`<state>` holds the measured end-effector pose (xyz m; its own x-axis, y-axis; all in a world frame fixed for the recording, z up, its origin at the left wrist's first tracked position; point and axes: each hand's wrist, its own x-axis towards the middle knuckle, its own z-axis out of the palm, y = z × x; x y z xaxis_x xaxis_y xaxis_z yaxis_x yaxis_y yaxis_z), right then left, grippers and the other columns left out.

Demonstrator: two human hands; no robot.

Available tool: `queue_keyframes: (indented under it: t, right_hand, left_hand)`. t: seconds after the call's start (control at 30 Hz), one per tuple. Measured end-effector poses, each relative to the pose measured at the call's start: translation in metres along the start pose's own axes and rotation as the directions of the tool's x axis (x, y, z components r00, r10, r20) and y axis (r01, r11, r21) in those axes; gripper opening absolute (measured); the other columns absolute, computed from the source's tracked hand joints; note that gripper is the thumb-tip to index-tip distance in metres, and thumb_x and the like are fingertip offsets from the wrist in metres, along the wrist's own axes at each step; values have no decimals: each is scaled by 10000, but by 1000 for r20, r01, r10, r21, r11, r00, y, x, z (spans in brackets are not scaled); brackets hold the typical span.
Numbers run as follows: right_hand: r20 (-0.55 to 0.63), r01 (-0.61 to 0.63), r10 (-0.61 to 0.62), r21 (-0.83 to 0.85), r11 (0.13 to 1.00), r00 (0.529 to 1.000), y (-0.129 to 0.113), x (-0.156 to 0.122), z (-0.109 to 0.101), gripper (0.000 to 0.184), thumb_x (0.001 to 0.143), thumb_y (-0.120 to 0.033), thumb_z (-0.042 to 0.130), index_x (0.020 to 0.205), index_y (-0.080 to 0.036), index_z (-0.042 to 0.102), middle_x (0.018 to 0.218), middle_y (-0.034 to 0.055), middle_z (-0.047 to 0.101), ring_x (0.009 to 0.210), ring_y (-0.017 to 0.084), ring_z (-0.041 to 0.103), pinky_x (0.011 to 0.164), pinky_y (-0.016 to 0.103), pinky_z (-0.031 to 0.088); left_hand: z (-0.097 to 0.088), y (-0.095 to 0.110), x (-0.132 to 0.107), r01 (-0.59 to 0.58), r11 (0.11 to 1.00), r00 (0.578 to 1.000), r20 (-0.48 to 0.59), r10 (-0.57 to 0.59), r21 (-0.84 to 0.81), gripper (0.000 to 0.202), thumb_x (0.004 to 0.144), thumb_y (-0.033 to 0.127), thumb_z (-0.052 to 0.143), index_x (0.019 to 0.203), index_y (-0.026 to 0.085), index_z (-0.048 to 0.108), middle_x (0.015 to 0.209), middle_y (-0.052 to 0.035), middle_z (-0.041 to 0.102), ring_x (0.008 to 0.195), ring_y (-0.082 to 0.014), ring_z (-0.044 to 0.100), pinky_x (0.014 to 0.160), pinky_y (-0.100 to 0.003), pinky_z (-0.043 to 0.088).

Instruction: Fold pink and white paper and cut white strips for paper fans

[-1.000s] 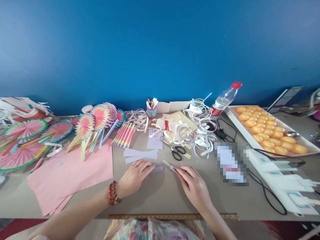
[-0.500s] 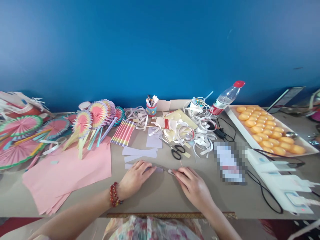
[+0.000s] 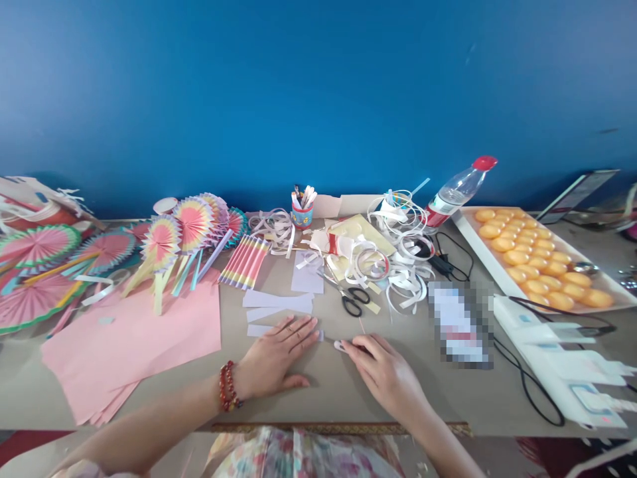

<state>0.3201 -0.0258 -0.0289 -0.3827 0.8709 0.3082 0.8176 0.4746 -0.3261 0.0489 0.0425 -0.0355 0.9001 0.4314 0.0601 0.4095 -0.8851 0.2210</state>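
My left hand (image 3: 279, 353), with a red bead bracelet on the wrist, lies flat with fingers spread on a pale paper strip (image 3: 259, 330) on the table. My right hand (image 3: 381, 370) is closed in a pinch on a small white strip end (image 3: 340, 346) just right of the left fingertips. More white paper pieces (image 3: 279, 302) lie just beyond the hands. Black scissors (image 3: 353, 303) rest behind the right hand.
Pink paper sheets (image 3: 134, 345) lie at the left, with colourful folded paper fans (image 3: 169, 242) behind. A pile of white paper rings (image 3: 393, 259), a pen cup (image 3: 301, 214), a water bottle (image 3: 455, 192), a tray of orange rounds (image 3: 537, 265) and cables (image 3: 527, 385) fill the right.
My left hand has flattened and spread its fingers on the strip. My right hand slid slightly left and down toward the table with the strip end.
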Motion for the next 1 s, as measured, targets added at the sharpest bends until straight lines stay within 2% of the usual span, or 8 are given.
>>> queue_keyframes:
  t: [0.07, 0.23, 0.63, 1.0]
  right_hand:
    - [13, 7, -7, 9, 1000, 1000, 0, 1, -2, 338, 969, -137, 389, 1149, -222, 662, 902, 73, 639, 806, 172, 612, 704, 270, 523]
    - [47, 24, -24, 9, 1000, 999, -1, 5, -2, 340, 976, -134, 373, 1150, -206, 657, 896, 76, 641, 813, 173, 610, 709, 268, 529]
    - [49, 51, -51, -3, 999, 998, -2, 4, 5, 341, 966, -113, 391, 1178, -202, 642, 906, 76, 635, 816, 178, 610, 737, 285, 526]
    - [62, 41, -41, -1, 999, 997, -15, 7, 19, 331, 963, -102, 393, 1176, -194, 629, 913, 73, 633, 846, 193, 596, 795, 323, 522]
  left_hand:
    - [0, 0, 0, 5, 1000, 1000, 9, -5, -3, 835, 915, 637, 448, 1538, 149, 180, 1581, -136, 243, 1462, -272, 207, 1198, -450, 158]
    - [3, -1, -1, 1, 1000, 999, 32, -1, 6, 814, 936, 610, 430, 1541, 136, 163, 1595, -138, 191, 1473, -273, 167, 1199, -448, 132]
    - [1, 0, -1, -2, 1000, 1000, 29, 2, 8, 820, 933, 606, 439, 1540, 127, 164, 1593, -143, 191, 1471, -271, 175, 1201, -444, 127]
    - [4, -1, -2, -4, 1000, 1000, 30, 4, -3, 843, 925, 635, 427, 1541, 124, 161, 1589, -153, 197, 1473, -278, 168, 1201, -453, 128]
